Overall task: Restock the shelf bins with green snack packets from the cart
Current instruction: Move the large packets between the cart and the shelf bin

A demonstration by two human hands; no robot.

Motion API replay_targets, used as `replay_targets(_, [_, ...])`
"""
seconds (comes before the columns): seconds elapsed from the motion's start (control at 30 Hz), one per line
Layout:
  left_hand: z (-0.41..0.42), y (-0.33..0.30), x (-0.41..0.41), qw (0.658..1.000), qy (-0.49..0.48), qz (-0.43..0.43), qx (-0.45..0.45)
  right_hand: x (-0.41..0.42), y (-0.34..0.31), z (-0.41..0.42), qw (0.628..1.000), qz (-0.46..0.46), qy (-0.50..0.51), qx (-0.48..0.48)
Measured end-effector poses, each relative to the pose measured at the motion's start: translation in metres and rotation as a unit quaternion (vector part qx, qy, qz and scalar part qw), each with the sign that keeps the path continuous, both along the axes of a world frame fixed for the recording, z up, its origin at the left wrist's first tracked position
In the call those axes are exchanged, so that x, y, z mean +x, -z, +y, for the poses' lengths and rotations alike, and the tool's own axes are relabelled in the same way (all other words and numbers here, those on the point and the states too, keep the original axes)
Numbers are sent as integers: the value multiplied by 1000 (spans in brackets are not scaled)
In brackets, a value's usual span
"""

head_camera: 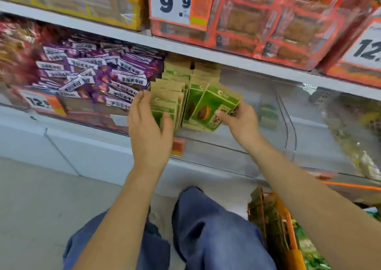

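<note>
Blue-trousered knees fill the bottom of the view, crouched over a pale floor; just to their right stands the orange cart, its frame edging a heap of blurred green and brown packaging that cannot be made out piece by piece. Two bare forearms reach up from here toward the shelf bin, whose clear front wall runs across below the hands; a small orange tag is fixed to that wall, between the wrists.

Left hand is spread, fingers straight and apart, pressing flat against the left face of an upright row of packets standing in the bin; right hand is clamped on the lower right corner of a small fan of green snack packets, thumb on the front, tilted and leaning toward the row, just inside the bin. These packets are kraft-brown at the edges with a green panel, a white round logo near the top and a brown nut pictured in the middle; more of the same stand behind them.

Left of the row, purple snack bars pile high in the neighbouring bin; right of the hands the clear bin shows a curved divider. Above, a grey shelf edge carries orange-wrapped boxes and a price card reading 9.9.
</note>
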State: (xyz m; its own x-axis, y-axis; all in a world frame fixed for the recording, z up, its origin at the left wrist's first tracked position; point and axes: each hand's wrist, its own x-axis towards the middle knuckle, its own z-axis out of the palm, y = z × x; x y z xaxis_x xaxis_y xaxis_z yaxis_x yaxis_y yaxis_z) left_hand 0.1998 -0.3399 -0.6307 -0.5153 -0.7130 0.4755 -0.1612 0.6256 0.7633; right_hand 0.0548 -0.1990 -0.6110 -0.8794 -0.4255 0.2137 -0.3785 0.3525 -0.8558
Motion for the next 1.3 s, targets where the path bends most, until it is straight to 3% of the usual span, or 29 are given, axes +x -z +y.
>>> replay_targets(0.07, [1, 0, 0, 1000, 11, 2, -4, -10, 17, -13, 998, 16, 5, 69])
replay_targets(0.23, [2, 1, -3, 1000, 22, -3, -3, -19, 23, -42, 991, 36, 51, 115])
replay_targets(0.43, [4, 1, -5, 1000, 23, -5, 20, -21, 20, -40, 963, 53, 65, 256])
replay_targets(0.63, [23, -6, -2, 998, 34, 36, -49, 7, -5, 9, 964, 62, 77, 248])
replay_targets(0.77, [67, -1, -4, 979, 179, 23, -99, 51, -16, 83, 966, 128, 64, 214])
replay_targets(0.9, [134, 6, -11, 915, 382, -108, -79, 81, -8, 184, 957, 132, 137, 221])
replay_targets(1.03, [189, 19, -21, 836, 500, -192, -122, 93, 1, 276, 909, 98, 239, 326])
replay_targets(1.17, [198, 29, -29, 820, 482, -257, -170, 89, -1, 338, 807, 131, 325, 476])
replay_targets(1.3, [196, 26, -28, 812, 476, -284, -181, 76, 0, 363, 750, 33, 297, 590])
